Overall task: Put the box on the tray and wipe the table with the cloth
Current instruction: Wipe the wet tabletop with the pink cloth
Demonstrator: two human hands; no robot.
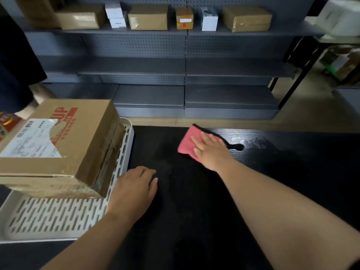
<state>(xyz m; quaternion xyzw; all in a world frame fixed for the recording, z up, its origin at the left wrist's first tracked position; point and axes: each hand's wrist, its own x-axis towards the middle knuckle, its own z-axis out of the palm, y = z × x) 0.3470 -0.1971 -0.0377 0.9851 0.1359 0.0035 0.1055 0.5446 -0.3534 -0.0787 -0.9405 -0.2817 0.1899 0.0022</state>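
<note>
1. Head view, box and tray: the cardboard box (58,145) sits in the white slotted tray (58,217) at the left of the black table (194,211). It rests toward the tray's far end and looks tilted, its right edge leaning on the tray's side wall. That step of the task looks done, and it leaves the tabletop free for wiping.
2. Head view, left hand (134,190): it lies palm down on the table, just beside the tray's right rim, fingers loosely curled and gripping nothing. I judge it is there to brace the body or steady the tray; whether it touches the rim I cannot tell.
3. Head view, right hand (210,151): the fingers are spread flat, pressing the pink cloth (190,142) onto the table's far side. An open palm spreads pressure over more cloth than a pinch would.
4. Head view, surface: a wet-looking sheen shows right of the cloth, so wiping seems under way there.
</note>
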